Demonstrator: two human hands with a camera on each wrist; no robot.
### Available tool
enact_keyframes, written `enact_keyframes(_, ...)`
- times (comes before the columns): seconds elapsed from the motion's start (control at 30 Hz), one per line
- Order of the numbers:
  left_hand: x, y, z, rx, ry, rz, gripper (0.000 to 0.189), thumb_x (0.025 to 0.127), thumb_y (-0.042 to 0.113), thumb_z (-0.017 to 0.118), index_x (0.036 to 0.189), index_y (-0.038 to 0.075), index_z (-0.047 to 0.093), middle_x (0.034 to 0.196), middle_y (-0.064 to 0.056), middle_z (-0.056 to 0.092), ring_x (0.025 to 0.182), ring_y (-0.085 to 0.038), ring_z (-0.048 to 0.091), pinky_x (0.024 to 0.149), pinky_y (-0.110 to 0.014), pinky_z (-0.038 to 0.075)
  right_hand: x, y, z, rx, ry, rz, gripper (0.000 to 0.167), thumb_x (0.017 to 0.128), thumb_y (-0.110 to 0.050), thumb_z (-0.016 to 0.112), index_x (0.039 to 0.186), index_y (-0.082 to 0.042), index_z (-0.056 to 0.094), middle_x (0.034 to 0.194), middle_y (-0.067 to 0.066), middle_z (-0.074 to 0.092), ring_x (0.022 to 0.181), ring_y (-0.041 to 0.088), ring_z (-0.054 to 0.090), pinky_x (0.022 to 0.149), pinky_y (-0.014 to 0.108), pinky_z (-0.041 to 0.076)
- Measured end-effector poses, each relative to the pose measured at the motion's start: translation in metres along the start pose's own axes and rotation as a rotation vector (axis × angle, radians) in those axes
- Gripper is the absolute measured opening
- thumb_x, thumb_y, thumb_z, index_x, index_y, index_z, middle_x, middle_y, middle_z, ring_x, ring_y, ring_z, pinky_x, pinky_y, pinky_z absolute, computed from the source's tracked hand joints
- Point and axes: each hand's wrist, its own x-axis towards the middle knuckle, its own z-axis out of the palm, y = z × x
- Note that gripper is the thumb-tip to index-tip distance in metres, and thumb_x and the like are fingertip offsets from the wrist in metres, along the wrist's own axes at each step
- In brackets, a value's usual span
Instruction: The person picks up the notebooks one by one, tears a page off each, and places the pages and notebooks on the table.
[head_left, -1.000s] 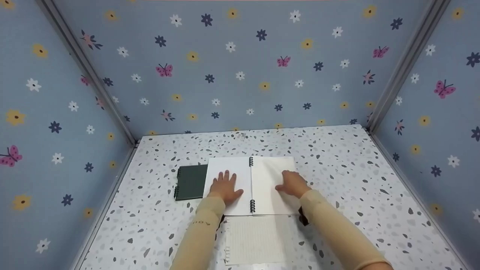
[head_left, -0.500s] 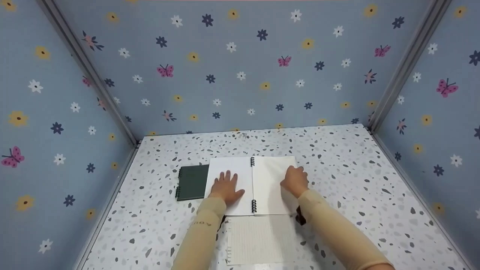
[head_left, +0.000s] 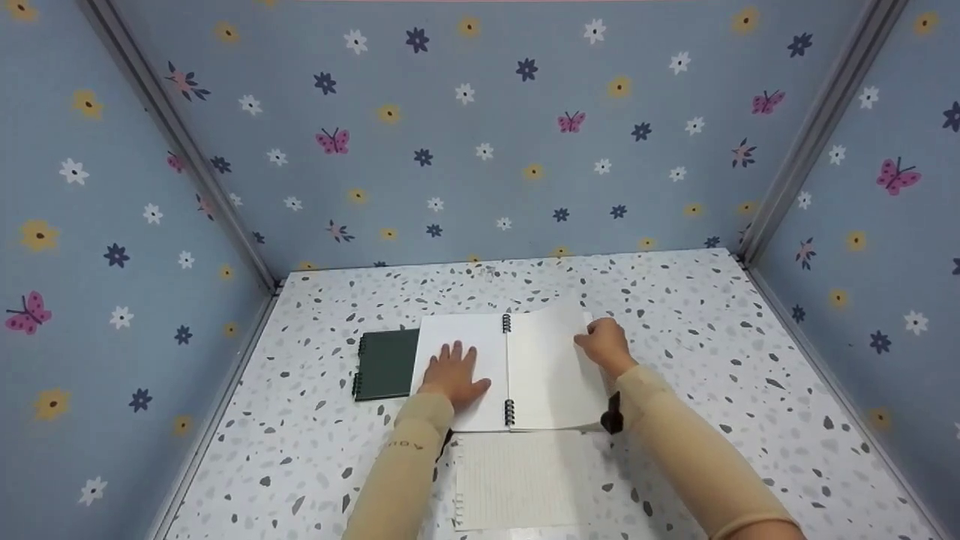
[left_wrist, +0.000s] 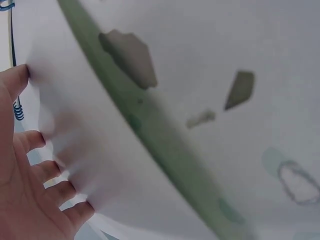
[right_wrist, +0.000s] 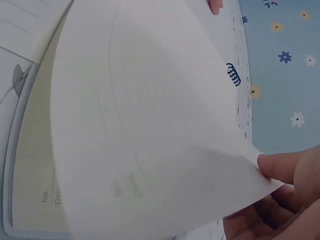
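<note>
A spiral notebook (head_left: 461, 330) lies spread out on the speckled table, its black coils (head_left: 509, 412) running between the two halves. On the left page rests my left hand (head_left: 454, 379), palm down with fingers spread; the left wrist view shows its fingertips (left_wrist: 82, 209) against the white paper. My right hand (head_left: 609, 346) pinches the outer edge of a right-hand page (head_left: 544, 367) between thumb and fingers. That page bows upward, and in the right wrist view its corner sits under the thumb (right_wrist: 280, 167). Beneath it shows a yellowish sheet (right_wrist: 35, 165) printed "No." and "Date".
A dark green spiral notebook (head_left: 386, 364) lies at the left, partly covered by the spread one. Nearer the person is a loose lined sheet (head_left: 517, 480) with a ragged left edge. Blue flowered panels (head_left: 480, 135) enclose the table's back and sides.
My right hand has moved from over the right page out to its edge and now pulls that page up into a curve. The left hand stays in place.
</note>
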Motion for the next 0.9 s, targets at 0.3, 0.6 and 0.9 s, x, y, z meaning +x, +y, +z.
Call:
enact_keyframes(0.3,0.000,0.011,-0.008,0.039,0.041,-0.028,0.075,0.107,0.051,0.060,0.166,0.008,0.044,0.171,-0.025,0.040,0.158,-0.048,0.037,0.128,-0.066,0.035,0.005,0.023,0.004,0.066,-0.105,0.069,0.057,0.110,-0.020,0.060,0.153,0.015,0.048,0.156,0.034,0.053,0.142,0.044,0.058,0.120,0.055,0.050)
enact_keyframes(0.6,0.002,0.017,-0.008,-0.024,0.040,-0.047,0.074,0.110,0.049,0.058,0.168,0.006,0.039,0.179,-0.019,0.028,0.166,-0.050,0.020,0.133,-0.070,0.022,0.007,0.037,0.010,0.110,-0.105,0.132,0.059,0.111,-0.022,0.059,0.155,0.014,0.045,0.158,0.034,0.051,0.144,0.045,0.056,0.123,0.057,0.047)
enact_keyframes(0.9,0.007,0.015,-0.007,0.061,0.025,-0.037,0.075,0.111,0.055,0.052,0.172,0.016,0.034,0.181,-0.006,0.027,0.165,-0.050,0.023,0.131,-0.070,0.027,0.006,0.042,0.014,0.173,-0.051,0.111,0.059,0.108,-0.018,0.060,0.154,0.017,0.045,0.159,0.036,0.049,0.149,0.046,0.052,0.125,0.057,0.044)
